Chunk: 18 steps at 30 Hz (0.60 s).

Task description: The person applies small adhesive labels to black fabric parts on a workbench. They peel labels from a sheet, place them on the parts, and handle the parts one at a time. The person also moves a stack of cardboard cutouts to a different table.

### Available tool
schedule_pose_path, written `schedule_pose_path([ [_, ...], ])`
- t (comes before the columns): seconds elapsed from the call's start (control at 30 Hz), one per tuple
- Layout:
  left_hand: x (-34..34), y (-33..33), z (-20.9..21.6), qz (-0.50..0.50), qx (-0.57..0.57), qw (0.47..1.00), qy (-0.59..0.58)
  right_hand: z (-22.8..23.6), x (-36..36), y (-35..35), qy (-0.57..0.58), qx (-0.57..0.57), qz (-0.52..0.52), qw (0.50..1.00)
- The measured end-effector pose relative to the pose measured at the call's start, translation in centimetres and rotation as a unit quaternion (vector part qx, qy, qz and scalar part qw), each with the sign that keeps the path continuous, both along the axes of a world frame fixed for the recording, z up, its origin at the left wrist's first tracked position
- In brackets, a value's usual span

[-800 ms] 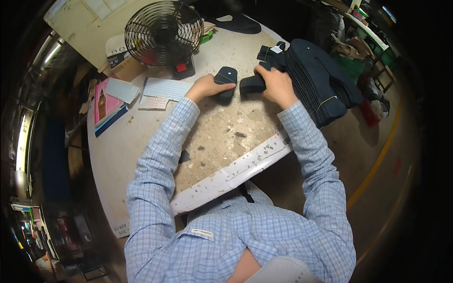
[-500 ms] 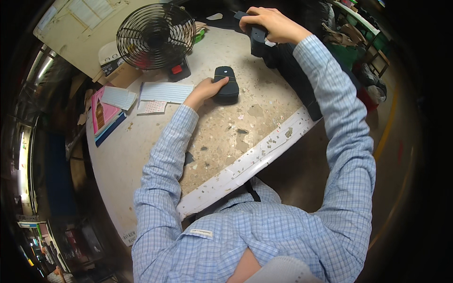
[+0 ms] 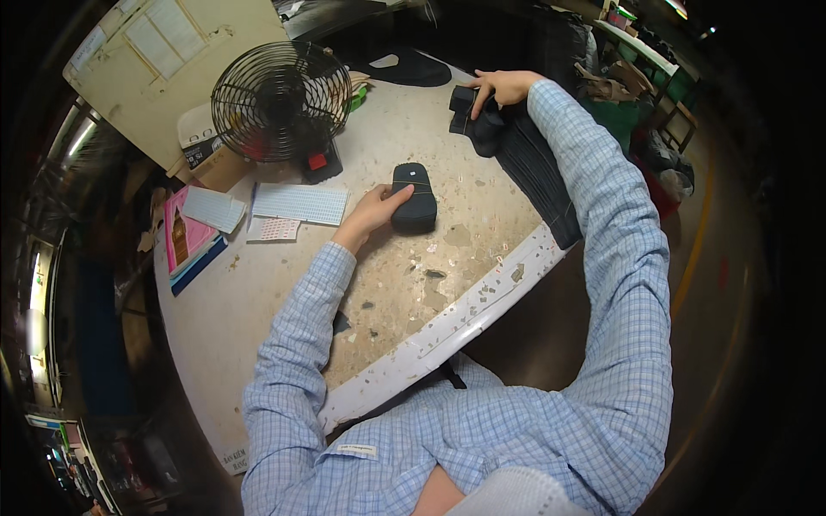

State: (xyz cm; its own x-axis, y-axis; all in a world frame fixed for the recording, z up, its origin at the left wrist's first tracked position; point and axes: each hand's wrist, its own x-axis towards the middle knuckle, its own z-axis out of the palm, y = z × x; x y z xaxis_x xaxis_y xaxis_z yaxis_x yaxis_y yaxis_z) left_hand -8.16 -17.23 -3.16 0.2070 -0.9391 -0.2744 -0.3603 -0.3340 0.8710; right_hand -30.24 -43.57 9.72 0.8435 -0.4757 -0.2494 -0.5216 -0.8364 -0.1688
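Observation:
My left hand [image 3: 379, 211] grips a small black stack [image 3: 415, 206] of cut pieces bound with a thin yellowish band. Its thumb lies over the top, and the stack rests on the worn table [image 3: 387, 292]. At the back right, my right hand [image 3: 506, 88] reaches over a black bundle [image 3: 462, 101], one finger stretched down along its edge. That bundle sits at the end of a long row of similar black stacks [image 3: 538, 176] running along the table's right edge. Some of the right hand's fingers are hidden.
A black wire-cage fan [image 3: 280, 101] stands at the back left beside a cardboard box [image 3: 225, 168]. Printed sheets [image 3: 299, 204] and a pink booklet [image 3: 191, 225] lie left of my hand. A dark flat piece [image 3: 413, 70] lies at the far edge. The table's white front edge [image 3: 430, 340] runs diagonally.
The view has shifted, so the table appears lower. My right hand has come down with the black bundle to the row, its grip loosened. The left hand keeps its hold.

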Motion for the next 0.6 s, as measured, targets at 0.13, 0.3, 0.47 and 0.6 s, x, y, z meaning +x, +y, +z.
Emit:
schedule_pose_path([
  [0.13,-0.3,0.1,0.2,0.008,-0.005,1.0,0.023,0.4,0.7,-1.4,-0.176,0.295,-0.177,0.922],
  [0.3,-0.3,0.2,0.1,0.012,0.005,0.999,0.05,-3.4,3.8,-0.8,-0.088,-0.087,-0.081,0.989],
  [0.47,-0.1,0.0,-0.6,0.027,-0.003,0.998,0.051,-2.0,3.5,-1.2,-0.101,-0.012,-0.095,0.99],
  [0.6,-0.3,0.0,-0.3,0.056,0.008,0.993,0.103,-3.4,3.1,1.2,-0.018,-0.065,-0.035,0.997],
])
